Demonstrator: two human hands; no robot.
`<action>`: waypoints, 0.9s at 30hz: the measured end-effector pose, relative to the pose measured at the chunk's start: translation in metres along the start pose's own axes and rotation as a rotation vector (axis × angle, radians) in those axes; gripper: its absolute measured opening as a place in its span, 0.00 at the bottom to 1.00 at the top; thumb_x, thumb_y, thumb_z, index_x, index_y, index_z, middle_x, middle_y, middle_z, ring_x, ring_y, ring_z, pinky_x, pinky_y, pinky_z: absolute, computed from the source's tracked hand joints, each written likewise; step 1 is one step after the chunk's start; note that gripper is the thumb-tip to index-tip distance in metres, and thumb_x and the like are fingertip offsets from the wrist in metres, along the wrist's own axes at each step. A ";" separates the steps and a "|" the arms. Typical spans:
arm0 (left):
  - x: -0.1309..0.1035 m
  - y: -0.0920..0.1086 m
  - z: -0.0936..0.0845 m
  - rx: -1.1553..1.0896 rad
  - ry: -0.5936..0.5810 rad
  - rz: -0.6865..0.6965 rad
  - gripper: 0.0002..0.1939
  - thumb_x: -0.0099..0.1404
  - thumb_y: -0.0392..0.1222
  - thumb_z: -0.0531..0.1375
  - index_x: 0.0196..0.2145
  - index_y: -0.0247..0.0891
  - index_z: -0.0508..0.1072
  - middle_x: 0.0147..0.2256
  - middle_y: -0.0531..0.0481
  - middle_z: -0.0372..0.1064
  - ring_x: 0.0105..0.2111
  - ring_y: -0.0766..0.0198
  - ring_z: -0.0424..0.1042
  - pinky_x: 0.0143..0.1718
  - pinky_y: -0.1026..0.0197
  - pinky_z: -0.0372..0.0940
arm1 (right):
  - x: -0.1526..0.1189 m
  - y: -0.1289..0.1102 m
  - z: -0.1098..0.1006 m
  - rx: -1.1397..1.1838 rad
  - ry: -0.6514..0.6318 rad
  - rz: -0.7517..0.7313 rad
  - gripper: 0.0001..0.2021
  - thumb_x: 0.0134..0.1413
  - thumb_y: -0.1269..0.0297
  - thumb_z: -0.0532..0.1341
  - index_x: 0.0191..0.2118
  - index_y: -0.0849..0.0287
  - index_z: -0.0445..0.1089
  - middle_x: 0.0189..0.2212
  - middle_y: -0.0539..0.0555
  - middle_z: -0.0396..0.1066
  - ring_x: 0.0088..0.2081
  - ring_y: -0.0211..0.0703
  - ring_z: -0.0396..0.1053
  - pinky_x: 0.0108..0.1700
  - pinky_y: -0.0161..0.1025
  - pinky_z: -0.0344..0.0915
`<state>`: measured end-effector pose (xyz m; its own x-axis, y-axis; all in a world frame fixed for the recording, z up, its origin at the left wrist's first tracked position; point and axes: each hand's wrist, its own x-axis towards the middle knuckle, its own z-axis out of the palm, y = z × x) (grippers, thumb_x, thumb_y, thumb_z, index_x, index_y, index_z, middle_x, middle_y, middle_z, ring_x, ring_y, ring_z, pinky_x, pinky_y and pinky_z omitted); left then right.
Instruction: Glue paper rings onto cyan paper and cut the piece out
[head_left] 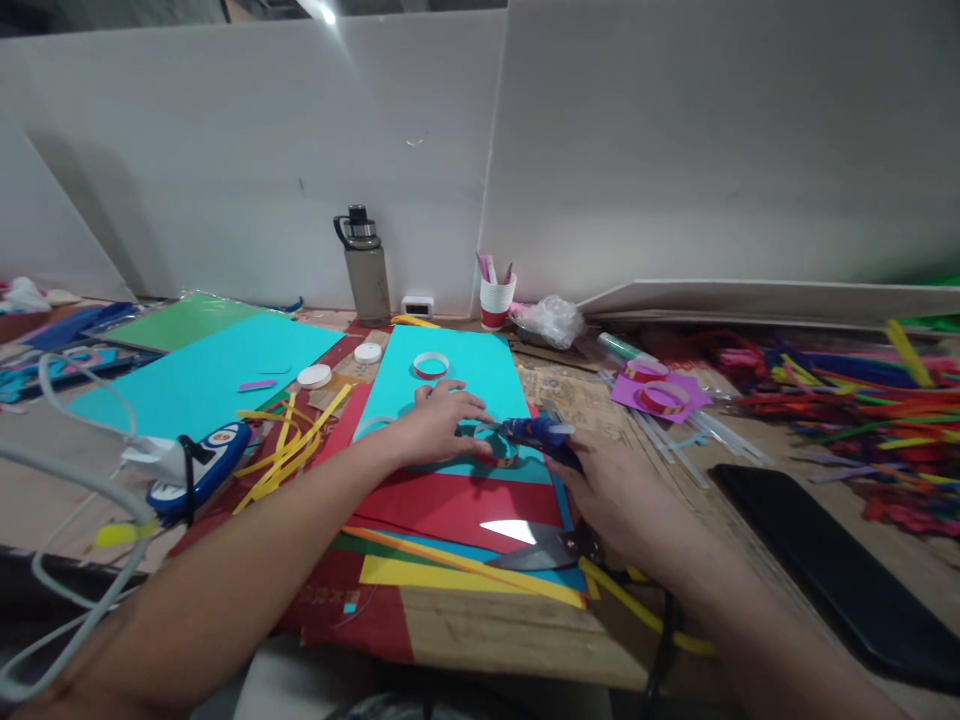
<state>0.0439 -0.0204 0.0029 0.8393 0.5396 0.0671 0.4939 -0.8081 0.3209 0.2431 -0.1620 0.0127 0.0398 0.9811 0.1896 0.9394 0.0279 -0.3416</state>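
Head view: a turquoise sheet at the middle of the bench serves as landmark. My left hand is back-up over the sheet, fingers reaching right and partly spread, tips and thumb close about a red-and-gold-sided ring; whether they pinch it, I cannot tell. That ring sits on the sheet's near right part. My right hand is wrapped round a blue glue gun at the sheet's right edge, nozzle pointing left, just beside the ring; contact not clear. A white-walled ring sits on the sheet's far part.

Near side of the sheet: a red sheet, then scissors, blades pointing left. Left of the sheet: loose yellow strips and, farther out, a blue-and-white power socket. Beyond the sheet: a water bottle, upright, and a paper cup holding pens. Right of the sheet: a purple card bearing two red-sided rings, with translucent sticks near it. Well to the sheet's right: multicoloured pipe cleaners; nearer me, a black phone, lying flat.
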 end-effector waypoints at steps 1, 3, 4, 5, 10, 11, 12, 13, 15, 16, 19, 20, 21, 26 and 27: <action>0.000 -0.001 0.000 -0.001 0.001 0.003 0.22 0.58 0.59 0.62 0.48 0.51 0.74 0.56 0.51 0.66 0.62 0.44 0.49 0.57 0.40 0.45 | 0.000 0.000 0.000 0.011 -0.005 0.001 0.07 0.58 0.69 0.55 0.40 0.59 0.70 0.36 0.57 0.74 0.36 0.45 0.71 0.35 0.37 0.59; 0.000 -0.001 0.000 -0.001 0.004 0.010 0.22 0.58 0.59 0.62 0.49 0.51 0.74 0.56 0.51 0.66 0.62 0.44 0.49 0.57 0.40 0.45 | 0.000 -0.001 -0.001 0.037 -0.040 0.026 0.08 0.59 0.69 0.55 0.41 0.60 0.70 0.38 0.58 0.74 0.38 0.46 0.70 0.37 0.38 0.60; 0.001 -0.001 0.000 0.000 0.004 0.011 0.22 0.58 0.59 0.62 0.49 0.51 0.74 0.56 0.51 0.66 0.61 0.44 0.50 0.57 0.40 0.45 | 0.000 -0.002 -0.002 0.047 -0.046 0.036 0.08 0.59 0.70 0.55 0.41 0.60 0.70 0.38 0.58 0.74 0.39 0.46 0.70 0.38 0.38 0.60; 0.001 -0.001 0.000 0.002 0.002 0.010 0.22 0.58 0.59 0.62 0.49 0.51 0.74 0.55 0.51 0.67 0.61 0.44 0.50 0.57 0.39 0.46 | 0.001 -0.002 -0.002 0.055 -0.050 0.039 0.09 0.58 0.70 0.55 0.41 0.60 0.70 0.39 0.58 0.74 0.39 0.46 0.70 0.38 0.38 0.60; 0.000 0.001 0.000 0.008 -0.003 0.003 0.23 0.57 0.58 0.63 0.48 0.50 0.74 0.56 0.50 0.66 0.62 0.43 0.49 0.57 0.39 0.46 | 0.002 -0.004 -0.003 0.056 -0.060 0.051 0.10 0.58 0.70 0.55 0.44 0.60 0.70 0.37 0.57 0.74 0.38 0.46 0.70 0.38 0.38 0.60; 0.000 0.001 0.000 0.011 0.001 0.002 0.23 0.57 0.58 0.63 0.48 0.50 0.74 0.56 0.50 0.66 0.62 0.43 0.49 0.57 0.39 0.46 | 0.002 -0.004 -0.003 0.055 -0.064 0.051 0.10 0.59 0.70 0.55 0.43 0.60 0.70 0.37 0.58 0.74 0.38 0.46 0.70 0.38 0.38 0.60; -0.001 0.001 0.000 0.012 0.002 0.003 0.22 0.57 0.58 0.63 0.48 0.50 0.74 0.56 0.50 0.66 0.62 0.43 0.49 0.56 0.39 0.46 | 0.002 -0.004 -0.003 0.055 -0.065 0.051 0.09 0.59 0.70 0.54 0.43 0.60 0.70 0.37 0.58 0.74 0.38 0.46 0.70 0.38 0.38 0.60; -0.001 0.001 0.000 0.013 0.002 0.005 0.22 0.57 0.58 0.63 0.48 0.50 0.74 0.56 0.49 0.66 0.62 0.43 0.49 0.56 0.39 0.46 | 0.003 -0.004 -0.002 0.055 -0.064 0.051 0.09 0.59 0.70 0.54 0.43 0.60 0.69 0.37 0.58 0.74 0.38 0.46 0.70 0.38 0.38 0.60; -0.001 0.000 0.000 0.010 0.002 0.009 0.22 0.57 0.59 0.62 0.48 0.50 0.74 0.56 0.50 0.66 0.62 0.43 0.49 0.56 0.39 0.46 | 0.003 -0.004 -0.002 0.048 -0.063 0.057 0.09 0.60 0.70 0.54 0.43 0.60 0.69 0.37 0.58 0.74 0.38 0.46 0.70 0.38 0.37 0.60; -0.001 0.000 0.001 0.009 0.003 0.011 0.22 0.57 0.59 0.62 0.48 0.50 0.74 0.56 0.50 0.66 0.62 0.43 0.49 0.56 0.39 0.46 | 0.002 -0.004 -0.002 0.044 -0.062 0.063 0.09 0.59 0.70 0.54 0.43 0.60 0.69 0.37 0.58 0.73 0.38 0.46 0.70 0.38 0.37 0.60; 0.000 -0.002 0.002 0.009 0.010 0.014 0.23 0.57 0.59 0.63 0.48 0.50 0.74 0.56 0.50 0.66 0.62 0.43 0.49 0.56 0.39 0.45 | 0.002 -0.005 -0.002 0.039 -0.069 0.066 0.10 0.59 0.70 0.54 0.44 0.60 0.69 0.39 0.58 0.73 0.39 0.46 0.70 0.39 0.38 0.59; 0.000 -0.002 0.003 0.009 0.008 0.013 0.23 0.57 0.59 0.63 0.48 0.50 0.74 0.56 0.50 0.66 0.62 0.43 0.49 0.56 0.39 0.45 | 0.002 -0.006 -0.002 0.036 -0.068 0.067 0.10 0.59 0.70 0.54 0.44 0.60 0.69 0.39 0.58 0.73 0.39 0.46 0.70 0.39 0.38 0.59; 0.000 -0.002 0.003 0.009 0.006 0.013 0.23 0.57 0.59 0.63 0.48 0.50 0.74 0.56 0.50 0.66 0.62 0.43 0.49 0.56 0.39 0.45 | 0.002 -0.006 -0.002 0.032 -0.068 0.069 0.10 0.59 0.70 0.55 0.45 0.60 0.69 0.40 0.58 0.73 0.40 0.47 0.70 0.39 0.38 0.59; -0.001 -0.001 0.003 0.006 0.013 0.012 0.23 0.57 0.59 0.63 0.48 0.50 0.74 0.56 0.49 0.66 0.61 0.42 0.50 0.56 0.39 0.46 | 0.003 -0.007 -0.001 0.021 -0.074 0.066 0.10 0.59 0.71 0.54 0.44 0.59 0.69 0.39 0.58 0.74 0.39 0.46 0.70 0.37 0.37 0.59; -0.001 0.000 0.003 0.005 0.015 0.008 0.23 0.57 0.59 0.63 0.48 0.50 0.74 0.56 0.49 0.66 0.61 0.42 0.50 0.56 0.40 0.46 | 0.003 -0.007 0.000 0.023 -0.071 0.066 0.10 0.59 0.71 0.54 0.44 0.59 0.69 0.39 0.57 0.74 0.38 0.46 0.70 0.37 0.37 0.59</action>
<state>0.0438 -0.0213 -0.0001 0.8400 0.5361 0.0835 0.4880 -0.8138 0.3156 0.2362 -0.1591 0.0159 0.0765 0.9920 0.1007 0.9275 -0.0337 -0.3723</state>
